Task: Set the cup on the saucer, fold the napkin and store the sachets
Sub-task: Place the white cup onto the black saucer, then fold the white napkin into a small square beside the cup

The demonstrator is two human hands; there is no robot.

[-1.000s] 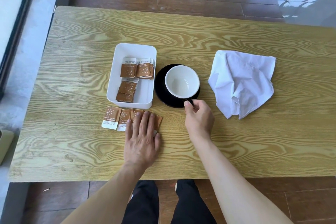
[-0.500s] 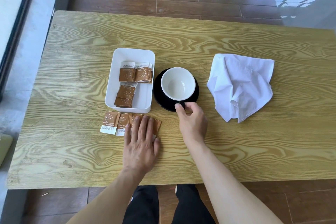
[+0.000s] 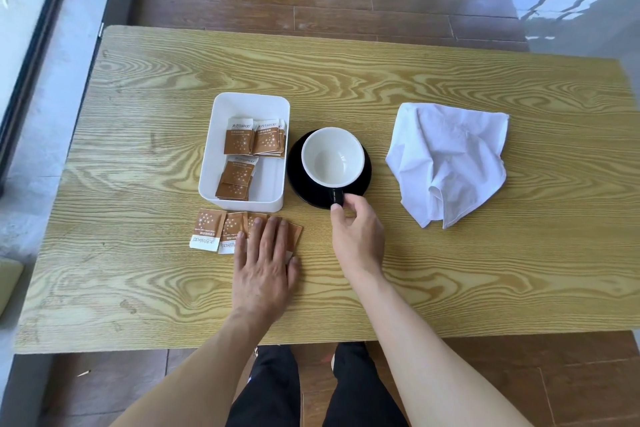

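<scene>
A cup point(image 3: 332, 158), white inside and black outside, stands upright on the black saucer point(image 3: 297, 180) at the table's middle. My right hand point(image 3: 358, 236) pinches the cup's black handle at the saucer's near edge. Left of the saucer, a white tray point(image 3: 207, 180) holds several brown sachets point(image 3: 239, 140). More loose sachets point(image 3: 207, 229) lie in a row on the table just in front of the tray. My left hand point(image 3: 265, 267) rests flat on the right part of that row, fingers apart, hiding some of them. A crumpled white napkin point(image 3: 450, 159) lies to the right.
The wooden table point(image 3: 450, 274) has its near edge just above my legs. Dark wood floor lies beyond the far edge, a window frame runs along the left, and a pale object point(image 3: 8, 282) sits off the table's left side.
The cup has shifted left from the saucer's right side to its middle, with my right hand still at the handle. My left hand has stayed on the loose sachets.
</scene>
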